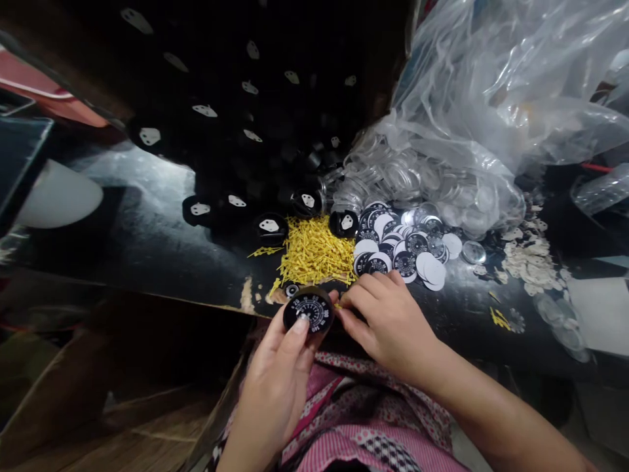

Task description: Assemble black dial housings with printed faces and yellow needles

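Head view: the left hand (280, 373) grips a round black dial housing (309, 310) by its rim, thumb pressed on the printed face, just above the near edge of the desk (147, 242). The right hand (386, 314) is curled shut beside it, fingertips pinched at the housing's right side; what they pinch is too small to tell, though it looks like one of the yellow needles (314, 252) heaped just behind.

The housing hangs over the desk edge and the lap, so a slack grip could drop it to the floor. The thumb on the face may smudge the print. A tiny needle pinched this tightly could bend or flick away. The loose dial discs (403, 252) lie near the right knuckles and could be scattered by a sweep.
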### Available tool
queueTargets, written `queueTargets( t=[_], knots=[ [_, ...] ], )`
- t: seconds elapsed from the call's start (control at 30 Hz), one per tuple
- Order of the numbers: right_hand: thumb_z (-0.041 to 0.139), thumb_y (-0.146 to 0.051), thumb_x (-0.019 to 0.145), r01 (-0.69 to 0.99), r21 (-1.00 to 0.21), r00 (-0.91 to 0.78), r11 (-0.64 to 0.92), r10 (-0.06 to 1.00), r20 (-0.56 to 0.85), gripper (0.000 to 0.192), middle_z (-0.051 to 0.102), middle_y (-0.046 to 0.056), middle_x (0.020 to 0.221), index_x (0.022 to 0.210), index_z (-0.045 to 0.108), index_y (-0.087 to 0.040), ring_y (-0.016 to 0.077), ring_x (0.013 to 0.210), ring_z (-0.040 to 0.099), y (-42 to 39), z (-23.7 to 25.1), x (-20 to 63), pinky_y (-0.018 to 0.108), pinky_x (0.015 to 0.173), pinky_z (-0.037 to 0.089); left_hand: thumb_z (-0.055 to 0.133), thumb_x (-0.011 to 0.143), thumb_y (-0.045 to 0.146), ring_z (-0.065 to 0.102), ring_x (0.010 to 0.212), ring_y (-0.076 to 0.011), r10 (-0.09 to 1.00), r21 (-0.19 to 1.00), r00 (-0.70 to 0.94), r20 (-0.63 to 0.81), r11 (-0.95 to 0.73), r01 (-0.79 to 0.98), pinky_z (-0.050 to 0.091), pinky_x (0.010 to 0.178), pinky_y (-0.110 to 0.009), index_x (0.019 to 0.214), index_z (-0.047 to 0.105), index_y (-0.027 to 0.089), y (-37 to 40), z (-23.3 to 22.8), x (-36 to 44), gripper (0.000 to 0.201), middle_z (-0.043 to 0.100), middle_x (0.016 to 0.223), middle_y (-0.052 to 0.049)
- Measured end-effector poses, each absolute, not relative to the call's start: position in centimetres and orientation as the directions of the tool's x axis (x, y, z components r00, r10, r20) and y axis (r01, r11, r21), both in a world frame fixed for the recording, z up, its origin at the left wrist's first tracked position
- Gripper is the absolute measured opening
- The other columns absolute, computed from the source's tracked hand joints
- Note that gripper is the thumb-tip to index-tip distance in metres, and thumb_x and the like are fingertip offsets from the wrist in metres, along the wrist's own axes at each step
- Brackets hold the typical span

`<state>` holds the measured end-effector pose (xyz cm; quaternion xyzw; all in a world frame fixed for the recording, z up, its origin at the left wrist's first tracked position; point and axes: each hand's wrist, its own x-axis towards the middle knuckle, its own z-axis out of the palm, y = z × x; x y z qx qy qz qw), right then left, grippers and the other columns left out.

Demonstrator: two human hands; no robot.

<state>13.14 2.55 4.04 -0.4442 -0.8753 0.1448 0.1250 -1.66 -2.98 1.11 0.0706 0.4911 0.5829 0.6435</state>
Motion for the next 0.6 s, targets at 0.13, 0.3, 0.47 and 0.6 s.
queueTargets(
  t=[0.13, 0.3, 0.47, 0.6],
  knots=[
    [0.052, -0.027, 0.098, 0.652, -0.586, -0.532, 0.481, 0.841, 0.098, 0.018, 0.067, 0.001, 0.087, 0.085, 0.062, -0.019, 0.0163, 0.084, 0.058, 2.5, 4.9, 13.7, 0.033, 0.080, 0.032, 0.065, 0.087, 0.036, 0.061, 0.121, -0.0239, 0.863, 0.746, -0.190, -0.468, 0.271, -0.608, 0.048, 0.104, -0.037, 0.123, 0.062, 0.026, -2.1, 1.2, -1.5, 0.037, 0.070, 0.122, -0.006],
    [0.052, -0.022, 0.097, 0.665, -0.641, -0.488, 0.384, 0.873, 0.017, 0.013, 0.065, 0.002, 0.089, 0.088, 0.061, -0.019, 0.0161, 0.084, 0.057, 2.6, 5.2, 13.5, 0.032, 0.080, 0.033, 0.068, 0.086, 0.037, 0.058, 0.124, -0.0245, 0.895, 0.826, -0.127, -0.427, 0.329, -0.458, 0.044, 0.108, -0.037, 0.126, 0.061, 0.028, -1.7, -0.1, -0.6, 0.042, 0.067, 0.127, -0.004],
    [0.052, -0.021, 0.096, 0.701, -0.619, -0.468, 0.354, 0.883, -0.024, 0.013, 0.064, 0.001, 0.086, 0.087, 0.060, -0.019, 0.0154, 0.078, 0.055, 2.6, 5.2, 13.8, 0.033, 0.078, 0.031, 0.065, 0.087, 0.037, 0.060, 0.121, -0.0240, 0.927, 0.917, -0.137, -0.350, 0.309, -0.253, 0.047, 0.104, -0.034, 0.119, 0.063, 0.027, -1.8, 0.0, -0.1, 0.034, 0.068, 0.124, -0.004],
    [0.052, -0.020, 0.096, 0.659, -0.687, -0.449, 0.306, 0.893, -0.032, 0.013, 0.063, -0.001, 0.084, 0.085, 0.059, -0.019, 0.0146, 0.078, 0.055, 2.4, 5.4, 14.1, 0.032, 0.078, 0.031, 0.067, 0.084, 0.035, 0.066, 0.111, -0.0244, 0.933, 0.939, -0.163, -0.320, 0.288, -0.190, 0.052, 0.096, -0.033, 0.113, 0.065, 0.025, -1.9, 0.7, -0.3, 0.031, 0.071, 0.115, -0.005]
  ],
)
